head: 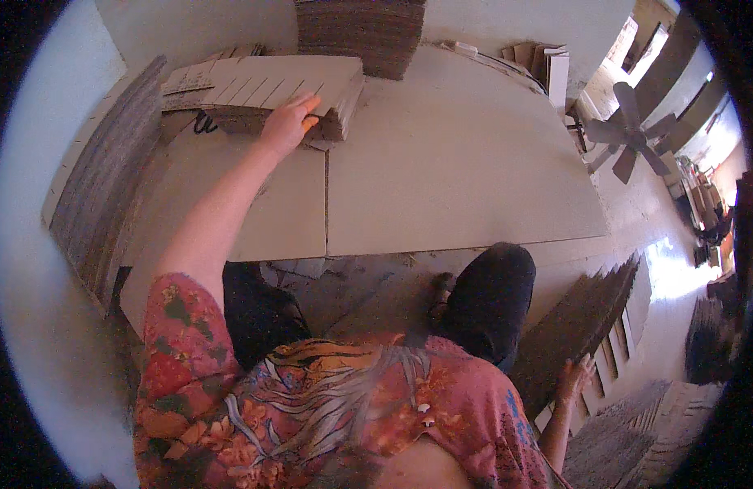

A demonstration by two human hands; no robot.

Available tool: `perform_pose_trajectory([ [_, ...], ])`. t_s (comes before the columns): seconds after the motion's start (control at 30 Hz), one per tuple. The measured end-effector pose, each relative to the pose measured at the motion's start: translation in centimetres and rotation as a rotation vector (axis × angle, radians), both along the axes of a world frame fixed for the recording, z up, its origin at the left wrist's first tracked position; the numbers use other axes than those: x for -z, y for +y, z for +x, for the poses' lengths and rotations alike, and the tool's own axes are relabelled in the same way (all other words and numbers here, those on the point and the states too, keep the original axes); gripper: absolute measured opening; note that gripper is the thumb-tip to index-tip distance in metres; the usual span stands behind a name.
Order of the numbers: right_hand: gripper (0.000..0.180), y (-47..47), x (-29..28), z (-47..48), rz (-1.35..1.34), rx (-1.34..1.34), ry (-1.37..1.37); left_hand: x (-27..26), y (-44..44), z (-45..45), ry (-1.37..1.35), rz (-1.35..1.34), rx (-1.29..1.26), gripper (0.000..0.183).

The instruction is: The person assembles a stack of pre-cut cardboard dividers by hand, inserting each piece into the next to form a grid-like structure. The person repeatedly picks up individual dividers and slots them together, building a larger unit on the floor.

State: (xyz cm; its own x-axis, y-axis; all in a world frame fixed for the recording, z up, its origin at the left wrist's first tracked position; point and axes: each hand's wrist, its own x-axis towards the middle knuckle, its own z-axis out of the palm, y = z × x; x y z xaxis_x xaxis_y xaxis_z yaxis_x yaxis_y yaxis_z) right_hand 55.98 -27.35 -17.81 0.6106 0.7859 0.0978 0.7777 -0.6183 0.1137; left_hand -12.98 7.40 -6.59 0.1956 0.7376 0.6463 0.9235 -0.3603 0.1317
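Note:
My left hand (290, 124), with orange coverings on some fingertips, rests on the front edge of a stack of slotted cardboard sheets (260, 82) at the back left of the work surface (449, 165). Its fingers lie at the edge of the top sheets; whether they grip one is unclear. My right hand (577, 374) is low at the right, touching the edge of a tall stack of cardboard pieces (572, 324) beside my knee. Part of that hand is blurred, and its hold cannot be made out.
A tall cardboard stack (107, 183) leans at the left wall, and another (359, 36) stands at the back. Folded cardboard pieces (557, 73) stand at the back right. A fan with several blades (632, 134) is beyond the right edge. More stacked cardboard (627, 434) lies lower right.

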Motion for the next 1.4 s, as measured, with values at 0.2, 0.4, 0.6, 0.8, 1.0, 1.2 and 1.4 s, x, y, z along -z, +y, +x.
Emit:
perform_pose_trajectory([
  [0.2, 0.044, 10.5, -5.3, -10.6, 0.575, -0.705, 0.217, -1.3, 2.3, -1.6, -0.403, -0.105, 0.129, 0.02],
  [0.4, 0.033, 16.4, -11.9, -29.2, 0.439, -0.473, 1.869, 0.9, -10.0, 7.9, -0.171, 0.035, 0.608, 0.025],
  [0.6, 0.029, 19.9, -8.7, -32.2, 0.403, -0.495, 1.869, 2.5, -21.2, 9.4, -0.05, -0.244, 0.629, 0.035],
  [0.8, 0.013, 16.7, -10.5, -31.4, 0.38, -0.719, 1.467, 9.4, -21.2, -7.1, 0.145, -0.333, -0.659, 0.051],
  [1.0, 0.01, 15.4, -12.2, -31.5, 0.253, -0.806, 1.376, 7.8, -18.7, -10.3, 0.204, -0.687, -0.655, 0.034],
  [1.2, 0.014, 15.3, -13.1, -33.8, 0.571, -0.921, 1.41, 4.5, -17.7, -12.8, -0.062, -0.549, -0.411, 0.027],
  [1.4, 0.018, 16.0, -14.9, -36.5, 0.767, -1.081, 1.445, -4.9, -15.5, -7.5, -0.088, -0.39, -0.203, 0.026],
])
